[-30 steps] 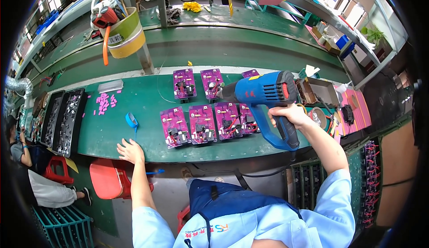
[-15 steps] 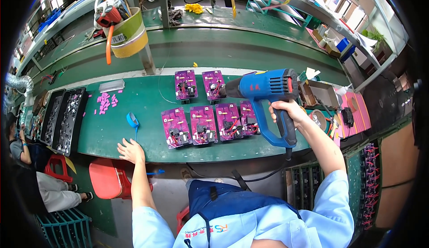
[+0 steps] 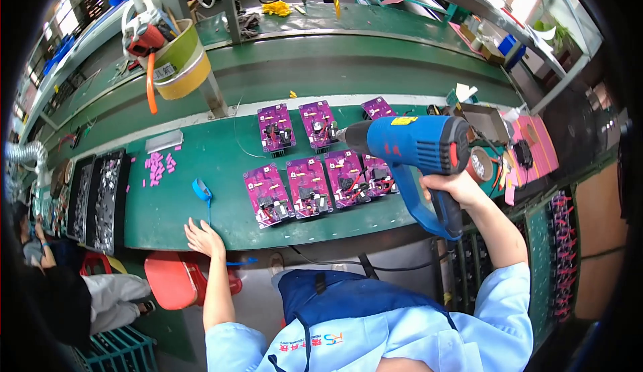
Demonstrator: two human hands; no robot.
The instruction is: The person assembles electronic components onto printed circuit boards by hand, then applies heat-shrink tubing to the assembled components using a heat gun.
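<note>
In my right hand [image 3: 462, 190] is a blue heat gun [image 3: 418, 145], gripped by its dark handle. Its nozzle points left, close beside a purple circuit board [image 3: 316, 122] in the back row. Several more boards stand on the green bench, among them a front-row board [image 3: 268, 194] at the left and a back-row board [image 3: 379, 108] partly behind the gun. My left hand [image 3: 205, 239] rests at the bench's front edge with its fingers spread, holding nothing. Just beyond it lies a blue wrist strap [image 3: 201, 190], its cord running down towards the hand.
Pink pieces [image 3: 157, 167] lie left of the boards, near a black parts tray [image 3: 107, 201]. A green-and-yellow tool bucket [image 3: 177, 64] hangs above the back left. A red stool [image 3: 171, 279] stands below the bench. At far left, another person [image 3: 53, 285] sits.
The heat gun has moved slightly right and down in the view, and a back-row board behind it has come into sight. My left hand stays open at the bench edge.
</note>
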